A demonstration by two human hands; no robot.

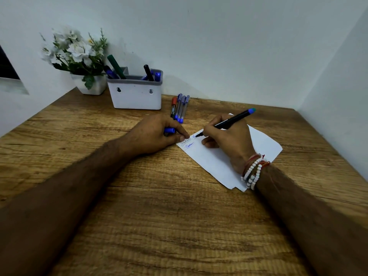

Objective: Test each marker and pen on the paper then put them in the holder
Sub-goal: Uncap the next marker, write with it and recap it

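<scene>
My right hand (229, 136) grips a black marker with a blue end (231, 120), its tip touching the white paper (264, 145) near some blue scribbles. My left hand (157, 134) holds a blue cap (169, 130) in curled fingers while its fingertip presses the paper's near-left corner. The white holder (137, 94) stands at the back with several markers and pens in it. Just right of the holder lie a red-capped marker (173, 107) and three blue-capped pens (182, 108) side by side on the table.
A white pot of white flowers (79, 58) stands left of the holder against the wall. The wooden table (159, 206) ends at walls behind and to the right. Bead bracelets ring my right wrist (253, 172).
</scene>
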